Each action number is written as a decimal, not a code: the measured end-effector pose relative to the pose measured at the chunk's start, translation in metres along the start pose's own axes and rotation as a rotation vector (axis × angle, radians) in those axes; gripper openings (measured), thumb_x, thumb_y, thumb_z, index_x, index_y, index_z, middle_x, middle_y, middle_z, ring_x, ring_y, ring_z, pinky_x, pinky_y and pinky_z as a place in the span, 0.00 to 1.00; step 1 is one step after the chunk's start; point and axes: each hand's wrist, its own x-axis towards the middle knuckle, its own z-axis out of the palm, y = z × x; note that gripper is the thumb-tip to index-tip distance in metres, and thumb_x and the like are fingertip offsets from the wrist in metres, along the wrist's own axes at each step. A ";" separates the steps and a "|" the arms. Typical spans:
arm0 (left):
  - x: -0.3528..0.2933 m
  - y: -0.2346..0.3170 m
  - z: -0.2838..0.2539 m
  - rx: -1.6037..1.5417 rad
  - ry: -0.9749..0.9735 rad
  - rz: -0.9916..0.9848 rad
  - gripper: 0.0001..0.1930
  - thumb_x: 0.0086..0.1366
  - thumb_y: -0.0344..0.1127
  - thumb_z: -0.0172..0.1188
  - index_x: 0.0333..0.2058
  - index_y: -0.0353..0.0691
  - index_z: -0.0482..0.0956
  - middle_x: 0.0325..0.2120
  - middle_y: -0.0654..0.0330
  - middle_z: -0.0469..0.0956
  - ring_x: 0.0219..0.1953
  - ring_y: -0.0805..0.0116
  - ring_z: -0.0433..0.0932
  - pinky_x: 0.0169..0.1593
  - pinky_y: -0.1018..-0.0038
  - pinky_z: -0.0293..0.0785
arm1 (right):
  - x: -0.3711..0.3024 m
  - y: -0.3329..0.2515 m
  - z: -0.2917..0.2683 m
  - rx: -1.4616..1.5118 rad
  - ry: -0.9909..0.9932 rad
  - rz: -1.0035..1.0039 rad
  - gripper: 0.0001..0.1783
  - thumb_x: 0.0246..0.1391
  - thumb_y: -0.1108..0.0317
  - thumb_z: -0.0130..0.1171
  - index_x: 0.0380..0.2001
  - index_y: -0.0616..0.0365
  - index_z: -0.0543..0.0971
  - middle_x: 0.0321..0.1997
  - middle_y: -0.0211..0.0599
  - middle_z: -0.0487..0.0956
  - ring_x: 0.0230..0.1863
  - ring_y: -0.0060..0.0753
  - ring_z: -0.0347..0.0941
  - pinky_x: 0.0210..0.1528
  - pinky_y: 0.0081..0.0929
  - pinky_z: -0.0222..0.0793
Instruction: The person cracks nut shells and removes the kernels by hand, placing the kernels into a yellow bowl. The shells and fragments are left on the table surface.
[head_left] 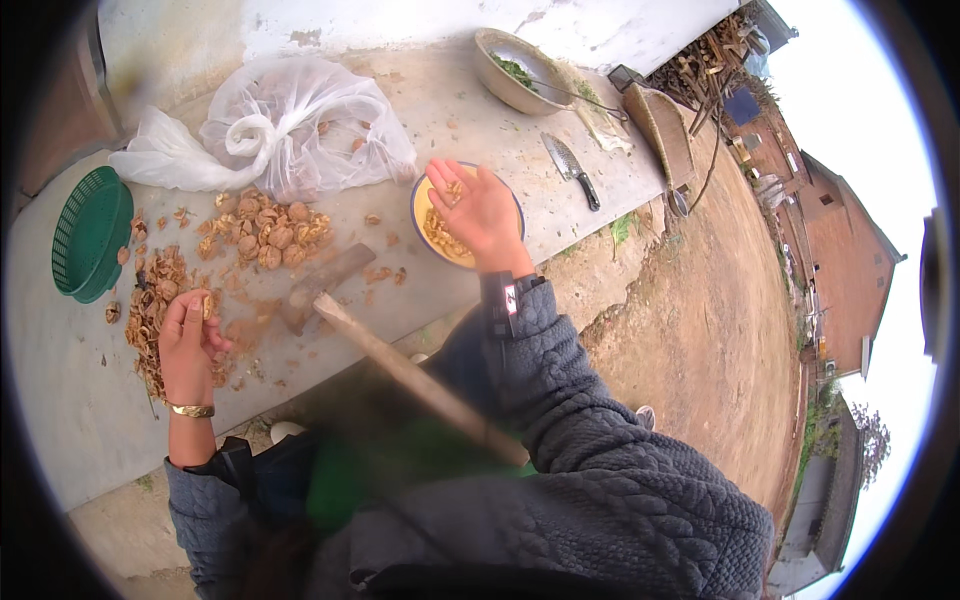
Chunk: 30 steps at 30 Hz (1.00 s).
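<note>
My left hand [188,350] is at the pile of broken walnut shells [160,285], its fingertips closed on a piece of walnut [208,306]. Over the rim of a blue-edged bowl [516,190] my right hand [480,222] is held palm up. Its fingers are stretched out, and small bits of walnut kernel [454,191] show at the palm. Inside the bowl lie pale walnut kernels [440,235]. Between my hands a hammer [400,368] rests with its head on the slab and its wooden handle slanting toward my lap.
Whole walnuts [275,232] are heaped beside a knotted clear plastic bag [310,125]. A green basket [92,235] stands at the left. Farther back are a basin with greens [500,95], a knife [572,170] and a woven scoop [658,135]. The concrete slab [90,400] ends before my knees.
</note>
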 end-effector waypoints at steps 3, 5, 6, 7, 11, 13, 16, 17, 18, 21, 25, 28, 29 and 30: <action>0.001 0.000 0.000 -0.006 -0.017 0.007 0.11 0.72 0.41 0.52 0.43 0.41 0.76 0.23 0.68 0.71 0.20 0.83 0.68 0.25 0.82 0.73 | 0.004 -0.002 -0.008 -0.048 0.019 -0.062 0.23 0.66 0.67 0.36 0.61 0.66 0.60 0.64 0.47 0.67 0.64 0.43 0.65 0.67 0.38 0.54; 0.000 0.000 0.002 0.006 -0.021 0.006 0.11 0.72 0.41 0.52 0.43 0.41 0.76 0.23 0.68 0.71 0.20 0.83 0.68 0.25 0.82 0.73 | 0.005 -0.004 -0.012 -0.068 0.024 -0.092 0.24 0.64 0.72 0.39 0.62 0.67 0.59 0.65 0.47 0.66 0.65 0.41 0.64 0.67 0.37 0.54; -0.001 0.000 0.003 0.017 -0.020 0.004 0.11 0.72 0.41 0.52 0.43 0.41 0.76 0.23 0.68 0.71 0.20 0.83 0.68 0.25 0.82 0.73 | 0.005 -0.005 -0.015 -0.056 0.023 -0.098 0.25 0.62 0.75 0.42 0.62 0.68 0.58 0.65 0.47 0.65 0.65 0.40 0.64 0.67 0.36 0.55; -0.001 0.000 0.005 0.028 -0.019 0.001 0.11 0.72 0.41 0.52 0.43 0.41 0.76 0.23 0.68 0.70 0.20 0.83 0.68 0.25 0.82 0.73 | 0.006 -0.006 -0.018 -0.042 0.015 -0.100 0.26 0.61 0.78 0.44 0.62 0.69 0.58 0.65 0.47 0.65 0.65 0.39 0.63 0.66 0.35 0.55; -0.002 0.002 0.008 0.043 -0.037 0.004 0.11 0.71 0.41 0.52 0.43 0.41 0.76 0.23 0.69 0.70 0.20 0.82 0.68 0.25 0.82 0.73 | 0.010 -0.010 -0.028 -0.105 0.070 -0.181 0.25 0.63 0.76 0.37 0.63 0.68 0.57 0.65 0.50 0.65 0.66 0.41 0.64 0.68 0.35 0.52; -0.002 0.002 0.010 0.051 -0.043 0.001 0.12 0.71 0.42 0.52 0.43 0.41 0.76 0.23 0.69 0.70 0.20 0.82 0.68 0.25 0.82 0.73 | 0.012 -0.012 -0.033 -0.082 0.072 -0.169 0.25 0.63 0.77 0.36 0.63 0.69 0.56 0.66 0.51 0.64 0.66 0.42 0.63 0.68 0.36 0.52; -0.002 0.001 0.010 0.055 -0.055 -0.003 0.12 0.71 0.42 0.52 0.43 0.41 0.76 0.24 0.69 0.70 0.20 0.82 0.68 0.25 0.82 0.73 | 0.013 -0.013 -0.035 -0.076 0.054 -0.173 0.24 0.63 0.77 0.35 0.62 0.70 0.55 0.65 0.52 0.64 0.65 0.43 0.64 0.68 0.38 0.51; -0.001 0.001 0.010 0.054 -0.058 -0.003 0.12 0.71 0.42 0.52 0.43 0.41 0.76 0.24 0.69 0.70 0.20 0.82 0.68 0.25 0.82 0.73 | 0.012 -0.014 -0.035 -0.083 0.053 -0.173 0.24 0.63 0.77 0.35 0.62 0.70 0.55 0.65 0.52 0.64 0.65 0.44 0.64 0.68 0.39 0.51; -0.001 0.001 0.009 0.051 -0.058 -0.002 0.12 0.71 0.42 0.52 0.43 0.41 0.76 0.24 0.69 0.70 0.20 0.82 0.68 0.25 0.82 0.73 | 0.011 -0.014 -0.034 -0.089 0.055 -0.178 0.24 0.63 0.77 0.34 0.62 0.70 0.55 0.65 0.53 0.64 0.65 0.44 0.64 0.68 0.40 0.51; 0.000 -0.002 0.007 0.048 -0.062 0.001 0.12 0.71 0.42 0.52 0.44 0.41 0.76 0.24 0.68 0.70 0.20 0.82 0.68 0.25 0.81 0.72 | 0.008 -0.015 -0.031 -0.115 0.061 -0.179 0.25 0.66 0.75 0.35 0.64 0.71 0.52 0.67 0.53 0.62 0.66 0.43 0.62 0.69 0.42 0.51; 0.000 -0.004 0.005 0.054 -0.070 0.012 0.12 0.71 0.41 0.52 0.44 0.41 0.76 0.24 0.68 0.71 0.20 0.82 0.68 0.25 0.82 0.71 | 0.008 -0.012 -0.031 -0.137 0.097 -0.186 0.25 0.67 0.73 0.34 0.64 0.71 0.52 0.67 0.56 0.60 0.66 0.48 0.62 0.66 0.46 0.56; 0.000 -0.001 0.006 0.054 -0.055 -0.014 0.11 0.71 0.41 0.52 0.44 0.40 0.76 0.24 0.67 0.71 0.21 0.82 0.68 0.25 0.82 0.71 | 0.007 -0.013 -0.031 -0.147 0.102 -0.135 0.24 0.68 0.73 0.33 0.64 0.71 0.52 0.66 0.59 0.60 0.65 0.55 0.62 0.63 0.49 0.62; -0.001 0.000 0.007 0.054 -0.059 0.000 0.12 0.71 0.41 0.52 0.44 0.40 0.76 0.24 0.67 0.72 0.21 0.82 0.69 0.25 0.82 0.71 | 0.006 -0.014 -0.030 -0.171 0.129 -0.190 0.23 0.67 0.73 0.33 0.63 0.71 0.53 0.65 0.59 0.61 0.64 0.56 0.63 0.62 0.49 0.63; -0.001 0.002 0.009 0.057 -0.046 0.000 0.12 0.71 0.41 0.52 0.44 0.40 0.76 0.25 0.67 0.72 0.21 0.82 0.69 0.25 0.82 0.71 | 0.005 -0.016 -0.027 -0.183 0.140 -0.217 0.23 0.67 0.74 0.33 0.63 0.71 0.53 0.65 0.60 0.61 0.64 0.58 0.64 0.61 0.48 0.65</action>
